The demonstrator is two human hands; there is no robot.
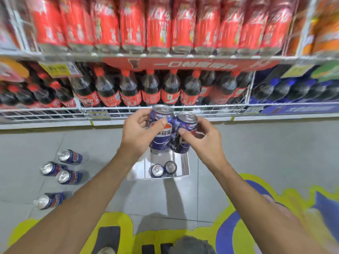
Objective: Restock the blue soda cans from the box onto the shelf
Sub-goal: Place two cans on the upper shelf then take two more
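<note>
My left hand [139, 132] grips a blue soda can [161, 125] upright, and my right hand [201, 138] grips a second blue can [185, 123] tilted against the first. Both cans are held above a white box [183, 164] on the grey floor. Two more blue cans [157, 170] stand inside that box. Just beyond my hands runs the wire front rail of the lower shelf [128, 109], which holds dark cola bottles with red labels.
Several blue cans [70, 157] lie on their sides on the floor at the left. Red cans fill the upper shelf [165, 26]. Blue-capped dark bottles [293, 88] stand at the right. A yellow and blue floor sticker [247, 226] lies near my feet.
</note>
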